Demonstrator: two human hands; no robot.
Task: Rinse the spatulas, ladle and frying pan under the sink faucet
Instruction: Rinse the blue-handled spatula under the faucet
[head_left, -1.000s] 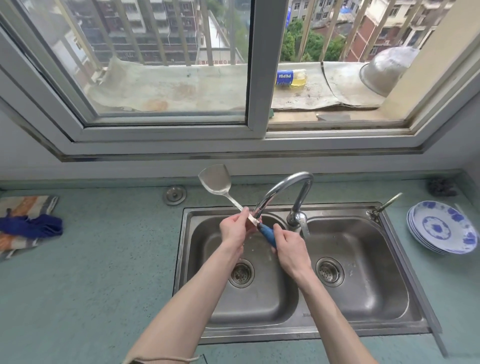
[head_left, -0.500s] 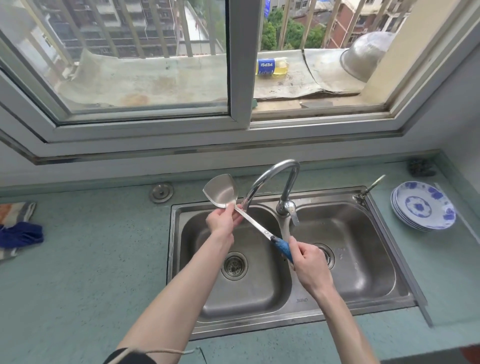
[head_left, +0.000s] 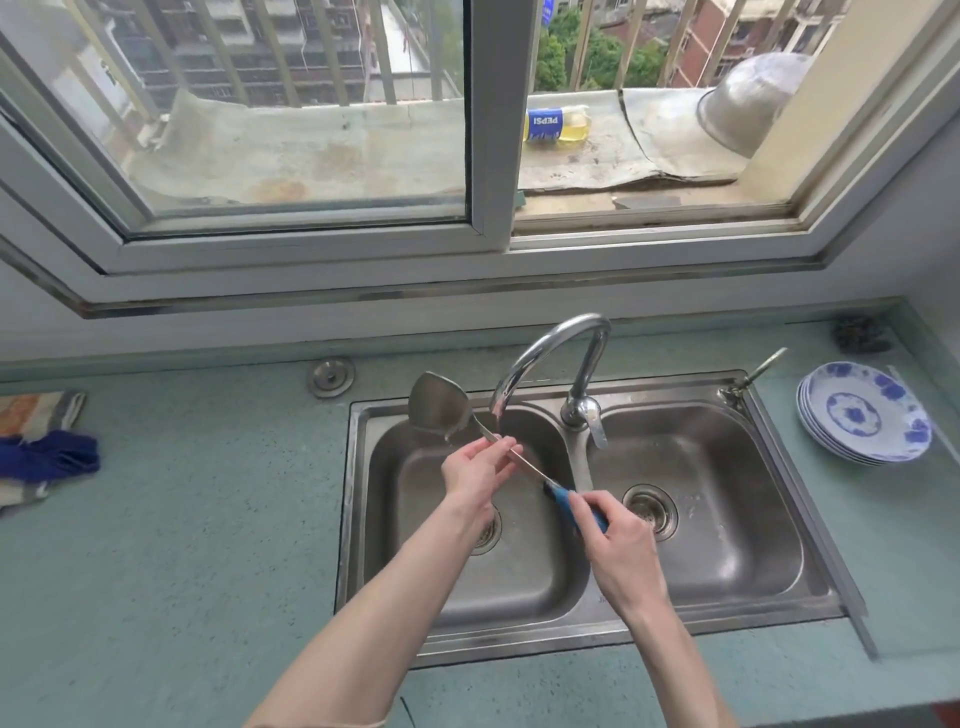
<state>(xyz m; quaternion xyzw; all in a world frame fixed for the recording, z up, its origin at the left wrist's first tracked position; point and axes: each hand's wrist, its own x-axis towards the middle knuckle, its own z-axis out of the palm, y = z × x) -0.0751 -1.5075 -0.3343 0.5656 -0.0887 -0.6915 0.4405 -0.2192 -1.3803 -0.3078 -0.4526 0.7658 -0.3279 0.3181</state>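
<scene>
Head view. A metal spatula (head_left: 439, 408) with a blue handle is held over the left basin of a stainless double sink (head_left: 810, 566), its blade up and to the rear left, just beside the faucet (head_left: 550, 353) spout. The shaft slopes down toward the right, crossing the divider between the basins.

Left hand (head_left: 475, 470): grip closed round the bare metal shaft just below the blade, fingers curled over it. Right hand (head_left: 615, 540): grip clamped on the blue handle at the lower end, above the divider. Whether water is running cannot be told.

Each basin shows a drain strainer. A second, small tap (head_left: 753, 376) stands at the sink's rear right corner.

On the green bench (head_left: 208, 519): a stack of blue-and-white plates (head_left: 865, 413) right of the sink, a blue cloth (head_left: 49, 460) lying on a patterned towel at far left, and a round metal plug (head_left: 331, 376) behind the sink's left corner.

Outside the window, on the ledge: a Pepsi bottle (head_left: 558, 124) lying on its side and an overturned metal basin (head_left: 748, 101).
</scene>
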